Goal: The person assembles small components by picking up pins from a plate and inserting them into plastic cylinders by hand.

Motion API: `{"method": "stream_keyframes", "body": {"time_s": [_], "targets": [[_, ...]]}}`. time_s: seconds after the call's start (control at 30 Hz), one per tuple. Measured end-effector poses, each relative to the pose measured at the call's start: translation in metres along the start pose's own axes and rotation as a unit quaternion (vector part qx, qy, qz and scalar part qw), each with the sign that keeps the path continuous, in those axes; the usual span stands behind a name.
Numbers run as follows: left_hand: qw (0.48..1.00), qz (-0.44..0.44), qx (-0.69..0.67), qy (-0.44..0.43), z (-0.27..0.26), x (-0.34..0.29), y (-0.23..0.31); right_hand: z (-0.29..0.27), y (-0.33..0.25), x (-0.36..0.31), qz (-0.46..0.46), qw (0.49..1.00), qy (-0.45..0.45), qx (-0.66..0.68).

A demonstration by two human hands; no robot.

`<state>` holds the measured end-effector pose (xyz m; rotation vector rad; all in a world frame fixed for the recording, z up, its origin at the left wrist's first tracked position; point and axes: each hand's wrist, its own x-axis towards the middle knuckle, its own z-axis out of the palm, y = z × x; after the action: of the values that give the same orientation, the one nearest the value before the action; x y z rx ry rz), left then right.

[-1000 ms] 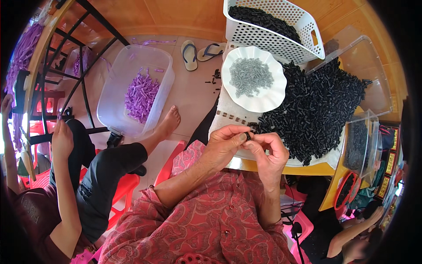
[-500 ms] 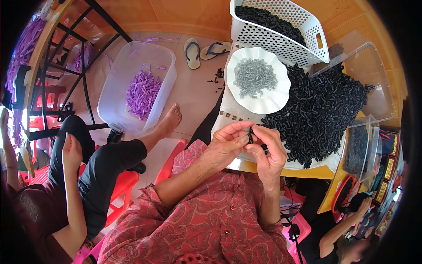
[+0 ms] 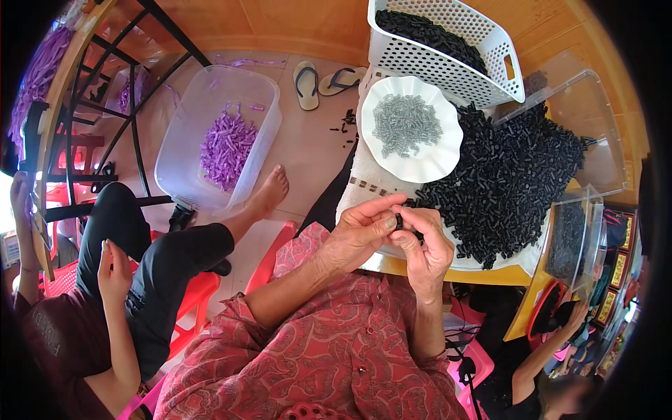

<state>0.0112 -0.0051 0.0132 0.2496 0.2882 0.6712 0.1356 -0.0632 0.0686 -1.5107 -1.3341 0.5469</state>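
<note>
My left hand (image 3: 360, 234) and my right hand (image 3: 425, 252) meet just in front of the table's near edge. Between their fingertips is a small black plastic piece (image 3: 399, 222), short and tube-like, pinched from both sides. More black shows under my right fingers, too covered to make out. Just beyond, a big heap of similar black pieces (image 3: 504, 189) lies on a white cloth (image 3: 348, 199). A white wavy-rimmed plate (image 3: 448, 159) beside the heap holds many small clear pieces (image 3: 406, 122).
Behind the plate stands a white perforated basket (image 3: 448, 66) of black parts. Clear bins (image 3: 602, 133) are at the right. On the floor, a clear tub (image 3: 178, 133) holds purple strips (image 3: 227, 147), near sandals (image 3: 306, 87). One person (image 3: 115, 280) sits at left, another (image 3: 535, 371) at lower right.
My right fingers have shifted slightly around the black piece, which now shows more of its side. The person at left has moved their hands.
</note>
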Motion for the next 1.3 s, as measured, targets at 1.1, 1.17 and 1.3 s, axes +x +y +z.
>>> {"method": "stream_keyframes", "body": {"time_s": [1.1,1.17,1.3], "targets": [[0.972,0.024,0.231,-0.045,0.008,-0.006,0.008,-0.001,0.004,-0.009,0.059,0.993,0.072,0.071],[0.977,0.013,0.206,-0.059,0.009,-0.005,0.010,-0.003,0.006,-0.006,0.046,0.994,0.078,0.068],[0.982,0.009,0.185,-0.033,0.014,-0.006,0.009,-0.005,0.002,0.004,-0.036,0.998,0.053,-0.003]]}}
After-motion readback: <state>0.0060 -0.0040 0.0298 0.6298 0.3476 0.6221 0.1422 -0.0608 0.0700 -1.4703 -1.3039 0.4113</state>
